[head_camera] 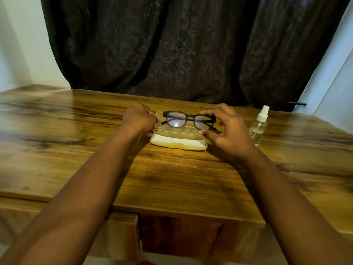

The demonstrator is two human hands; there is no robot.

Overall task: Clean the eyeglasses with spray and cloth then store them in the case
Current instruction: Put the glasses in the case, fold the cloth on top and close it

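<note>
Eyeglasses (189, 120) over open case (178, 137) on tabletop (172, 178), right hand (227, 131) grip pinching frame end to guide them; left hand (139, 118) grip clamps case end, steadying it. Spray bottle (258, 125) parked right.

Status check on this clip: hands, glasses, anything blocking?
Left hand grips open case at its left end. Right hand pinches eyeglasses at right hinge, over the case. Spray bottle stands clear, right. No obstruction.

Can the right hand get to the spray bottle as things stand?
Probably yes. The spray bottle stands upright on the table just right of the right hand, with nothing between them. But that hand is pinching the glasses, so it must let go first.
</note>
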